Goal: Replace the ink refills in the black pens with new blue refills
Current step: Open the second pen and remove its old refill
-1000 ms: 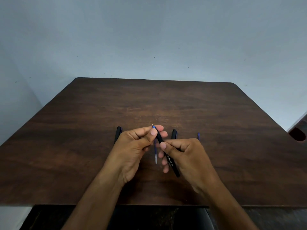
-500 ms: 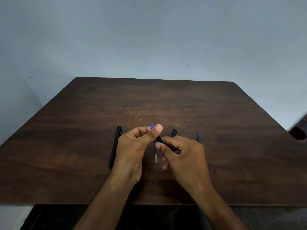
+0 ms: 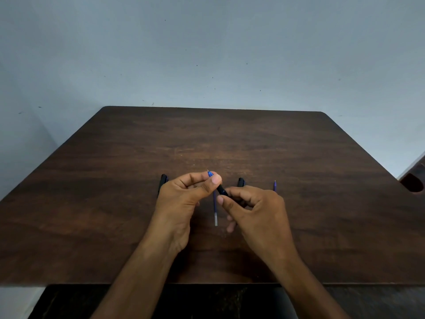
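Observation:
Both hands meet over the middle of the dark wooden table (image 3: 299,157). My left hand (image 3: 184,203) pinches the blue tip (image 3: 210,174) of a refill between thumb and forefinger. My right hand (image 3: 255,210) is closed around the black pen barrel (image 3: 222,190), most of it hidden in the fist. A loose blue refill (image 3: 215,210) with a pale end lies on the table between the hands. A black pen (image 3: 162,180) lies behind my left hand, another black pen (image 3: 240,181) behind my right, both mostly hidden. A thin blue refill (image 3: 274,185) peeks out further right.
A pale wall (image 3: 207,54) rises just behind the table's far edge. At the right edge a dark round-holed object (image 3: 414,184) sits beside the table. The table's front edge runs close to my forearms.
My right hand has slid up the black barrel toward the tip, so the barrel's rear end no longer shows below the fist. My left hand has shifted slightly left with the blue tip.

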{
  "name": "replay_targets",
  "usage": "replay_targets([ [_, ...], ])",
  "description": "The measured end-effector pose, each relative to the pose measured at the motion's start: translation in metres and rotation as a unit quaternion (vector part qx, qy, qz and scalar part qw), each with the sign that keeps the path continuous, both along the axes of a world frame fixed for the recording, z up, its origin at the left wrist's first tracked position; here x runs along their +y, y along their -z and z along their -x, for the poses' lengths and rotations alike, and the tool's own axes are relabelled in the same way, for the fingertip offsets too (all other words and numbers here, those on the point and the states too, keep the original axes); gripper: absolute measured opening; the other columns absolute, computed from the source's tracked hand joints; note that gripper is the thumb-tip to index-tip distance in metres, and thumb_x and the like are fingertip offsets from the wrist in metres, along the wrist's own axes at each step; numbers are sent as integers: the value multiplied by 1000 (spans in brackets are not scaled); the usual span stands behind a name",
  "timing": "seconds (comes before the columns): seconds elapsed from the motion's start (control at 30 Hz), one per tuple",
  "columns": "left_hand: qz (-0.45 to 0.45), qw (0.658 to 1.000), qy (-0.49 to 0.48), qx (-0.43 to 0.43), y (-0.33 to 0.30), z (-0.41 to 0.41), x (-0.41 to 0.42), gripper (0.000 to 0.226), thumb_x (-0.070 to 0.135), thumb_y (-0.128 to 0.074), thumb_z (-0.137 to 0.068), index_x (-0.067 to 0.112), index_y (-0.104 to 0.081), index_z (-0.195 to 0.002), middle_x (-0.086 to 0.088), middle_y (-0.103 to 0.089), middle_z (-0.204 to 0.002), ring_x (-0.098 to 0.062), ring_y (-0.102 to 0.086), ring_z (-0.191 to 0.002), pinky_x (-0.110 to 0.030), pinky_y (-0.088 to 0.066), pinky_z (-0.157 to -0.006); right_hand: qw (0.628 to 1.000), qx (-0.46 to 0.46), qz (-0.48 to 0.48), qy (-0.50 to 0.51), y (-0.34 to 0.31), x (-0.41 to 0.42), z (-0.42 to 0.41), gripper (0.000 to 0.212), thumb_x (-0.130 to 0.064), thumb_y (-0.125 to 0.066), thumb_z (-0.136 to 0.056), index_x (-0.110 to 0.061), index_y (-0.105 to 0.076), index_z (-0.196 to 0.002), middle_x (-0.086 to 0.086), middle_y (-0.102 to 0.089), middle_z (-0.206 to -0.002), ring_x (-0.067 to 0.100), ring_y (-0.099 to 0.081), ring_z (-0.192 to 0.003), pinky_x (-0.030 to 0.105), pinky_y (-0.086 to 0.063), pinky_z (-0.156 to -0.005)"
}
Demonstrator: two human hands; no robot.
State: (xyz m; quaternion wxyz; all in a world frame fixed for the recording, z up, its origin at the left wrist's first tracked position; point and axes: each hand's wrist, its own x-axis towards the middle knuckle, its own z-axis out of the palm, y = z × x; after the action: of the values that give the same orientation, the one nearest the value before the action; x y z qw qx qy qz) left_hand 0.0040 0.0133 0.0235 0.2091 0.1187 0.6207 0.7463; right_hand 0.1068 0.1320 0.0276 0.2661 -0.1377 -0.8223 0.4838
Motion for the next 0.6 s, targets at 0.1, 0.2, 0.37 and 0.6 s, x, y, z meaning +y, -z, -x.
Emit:
replay_targets([
  [0.1,-1,1000,4,-12,1,-1,4,49,47,-89,-49,18,-80,-87,1,-79,-92,2,-64,-69,-26,-42,-75,1000,3,-2,-2,-1,-1,0,7,-22,-77,-86,-27,-77,-91,-9,-68,-64,7,-66,-43,14,-52,-49],
  [0.2,-15,997,76,-6,0,1,0,46,42,-86,-60,25,-80,-102,0,-79,-108,-12,-73,-101,-31,-49,-93,1000,2,-13,-3,-3,-1,0,6,-21,-76,-87,-27,-78,-86,-9,-68,-63,6,-65,-43,16,-53,-48],
  [0.37,10,988,150,40,-4,5,-10,33,29,-63,-93,28,-71,-125,3,-74,-124,-15,-65,-122,-39,-36,-93,999,-6,-31,-8,-6,1,-1,28,-23,-74,-89,-48,-67,-79,-11,-71,-70,6,-65,-42,25,-58,-51],
  [0.6,2,999,31,12,-3,3,-3,43,46,-87,-56,20,-82,-90,0,-80,-97,-4,-65,-83,-31,-39,-76,1000,-7,-2,-10,-8,-2,-2,13,-21,-76,-87,-33,-75,-90,-9,-67,-64,7,-65,-42,18,-55,-50],
])
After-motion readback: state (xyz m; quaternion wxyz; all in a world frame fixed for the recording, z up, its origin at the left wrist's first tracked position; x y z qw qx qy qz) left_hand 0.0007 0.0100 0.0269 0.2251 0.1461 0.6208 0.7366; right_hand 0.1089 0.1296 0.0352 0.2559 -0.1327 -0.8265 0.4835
